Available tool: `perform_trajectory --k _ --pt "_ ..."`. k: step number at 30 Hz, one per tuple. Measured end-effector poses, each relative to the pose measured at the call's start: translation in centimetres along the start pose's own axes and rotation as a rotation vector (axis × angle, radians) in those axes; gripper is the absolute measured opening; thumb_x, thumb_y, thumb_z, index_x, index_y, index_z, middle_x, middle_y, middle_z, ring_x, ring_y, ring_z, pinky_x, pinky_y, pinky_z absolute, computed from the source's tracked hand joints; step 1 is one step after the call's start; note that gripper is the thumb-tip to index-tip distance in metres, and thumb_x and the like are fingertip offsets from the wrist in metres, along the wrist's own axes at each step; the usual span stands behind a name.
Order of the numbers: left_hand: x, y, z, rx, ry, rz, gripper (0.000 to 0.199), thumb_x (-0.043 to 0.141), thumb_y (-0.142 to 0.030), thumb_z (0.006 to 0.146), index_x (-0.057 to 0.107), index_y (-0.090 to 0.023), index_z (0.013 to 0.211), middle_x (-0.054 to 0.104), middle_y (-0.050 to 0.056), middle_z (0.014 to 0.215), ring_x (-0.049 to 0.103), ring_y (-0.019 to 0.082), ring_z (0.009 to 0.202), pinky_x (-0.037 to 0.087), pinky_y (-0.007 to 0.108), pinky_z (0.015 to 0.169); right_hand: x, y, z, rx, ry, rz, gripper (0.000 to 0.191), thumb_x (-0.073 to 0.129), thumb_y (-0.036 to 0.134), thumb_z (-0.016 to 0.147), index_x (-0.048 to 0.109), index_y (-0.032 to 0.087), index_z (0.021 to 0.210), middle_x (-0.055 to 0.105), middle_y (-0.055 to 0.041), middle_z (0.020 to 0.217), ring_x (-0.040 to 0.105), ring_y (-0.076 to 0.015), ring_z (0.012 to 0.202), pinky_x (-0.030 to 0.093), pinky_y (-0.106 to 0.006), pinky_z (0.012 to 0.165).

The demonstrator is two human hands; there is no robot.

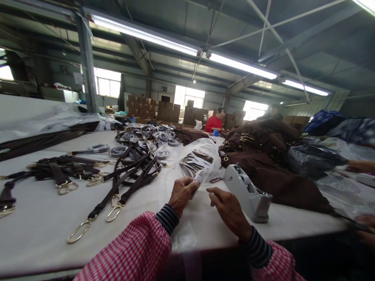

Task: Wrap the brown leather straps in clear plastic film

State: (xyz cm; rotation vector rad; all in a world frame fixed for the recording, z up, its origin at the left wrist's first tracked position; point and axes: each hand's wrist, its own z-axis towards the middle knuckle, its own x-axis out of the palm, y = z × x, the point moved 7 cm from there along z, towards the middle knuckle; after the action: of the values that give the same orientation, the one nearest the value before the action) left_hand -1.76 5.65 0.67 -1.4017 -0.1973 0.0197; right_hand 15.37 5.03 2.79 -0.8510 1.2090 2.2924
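My left hand (182,195) is closed around a small whitish piece that looks wrapped in clear film (200,176); the fingers hide part of it. Just to its right, my right hand (227,208) has its index finger and thumb apart, with nothing visible between them. Beside that hand stands a grey tape dispenser (249,197). Beyond the left hand lies an open clear plastic bag (215,150) with flat grey and white strips (196,160) in it. Dark brown straps (129,171) with gold-coloured metal clips (79,232) spread over the table (137,242) to the left.
Coiled straps in grey wrapping (162,137) lie farther back. Brown fabric pieces (275,171) are heaped at the right, with a dark plastic bag (313,160) beside them. Across the table sits a person in red (215,123); another person's hand (361,166) shows at the right edge.
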Motion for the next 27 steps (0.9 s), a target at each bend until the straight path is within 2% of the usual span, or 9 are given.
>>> perform_trajectory --k 2,4,7,11,15,19,27 --pt "0.2 -0.1 -0.1 0.019 0.012 0.012 0.04 0.07 -0.055 0.073 0.064 -0.015 0.076 0.051 -0.003 0.063 0.043 0.012 0.057 0.035 0.025 0.054 -0.3 -1.0 0.5 0.161 0.026 0.371 0.037 0.056 0.048 0.095 0.075 0.019 0.107 0.068 -0.0024 0.073 0.052 -0.0143 0.054 0.036 -0.028 0.052" --pt "0.3 -0.3 -0.2 0.05 0.017 0.038 0.039 0.071 -0.053 0.074 0.065 -0.015 0.076 0.052 -0.002 0.065 0.044 0.012 0.06 0.035 0.025 0.055 -0.5 -1.5 1.0 0.306 0.007 0.659 0.044 0.063 0.057 0.089 0.074 0.016 0.102 0.066 -0.0027 0.076 0.045 -0.0107 0.05 0.027 -0.025 0.046" --pt "0.4 -0.6 -0.3 0.109 0.021 0.098 0.035 0.071 -0.05 0.076 0.068 -0.015 0.076 0.053 -0.002 0.068 0.044 0.013 0.064 0.035 0.026 0.058 -0.5 -1.5 1.5 0.424 -0.002 0.864 0.046 0.077 0.057 0.077 0.074 0.014 0.093 0.063 -0.0034 0.079 0.046 -0.0086 0.055 0.025 -0.021 0.046" --pt "0.5 -1.1 -0.5 0.179 0.028 0.198 0.03 0.07 -0.046 0.08 0.068 -0.016 0.074 0.053 -0.002 0.069 0.046 0.014 0.067 0.036 0.028 0.063 -0.5 -1.2 2.1 0.406 -0.018 0.887 0.038 0.087 0.047 0.067 0.071 0.014 0.077 0.059 -0.0002 0.07 0.045 -0.0076 0.055 0.024 -0.019 0.047" --pt "0.4 -1.7 -0.7 0.256 0.003 0.3 0.027 0.069 -0.041 0.082 0.067 -0.018 0.07 0.055 -0.002 0.073 0.05 0.016 0.074 0.038 0.029 0.07 -1.0 -1.0 2.4 0.334 -0.116 0.856 0.034 0.087 0.041 0.066 0.066 0.014 0.066 0.053 0.0035 0.056 0.038 -0.0063 0.049 0.021 -0.021 0.045" --pt "0.5 -2.1 -0.9 0.314 -0.04 0.391 0.025 0.069 -0.039 0.081 0.064 -0.019 0.066 0.054 -0.001 0.074 0.05 0.017 0.074 0.037 0.031 0.072 -1.1 -0.1 2.4 0.298 -0.141 0.869 0.032 0.088 0.038 0.066 0.066 0.014 0.061 0.052 0.0038 0.051 0.034 -0.0051 0.045 0.018 -0.022 0.045" --pt "0.1 -2.3 -0.9 0.307 -0.094 0.433 0.027 0.067 -0.041 0.083 0.063 -0.019 0.067 0.055 0.0 0.075 0.051 0.017 0.074 0.038 0.031 0.073 0.7 0.1 1.6 0.426 -0.165 1.012 0.035 0.087 0.036 0.06 0.058 0.016 0.062 0.048 0.0068 0.053 0.03 -0.0026 0.042 0.017 -0.019 0.042"
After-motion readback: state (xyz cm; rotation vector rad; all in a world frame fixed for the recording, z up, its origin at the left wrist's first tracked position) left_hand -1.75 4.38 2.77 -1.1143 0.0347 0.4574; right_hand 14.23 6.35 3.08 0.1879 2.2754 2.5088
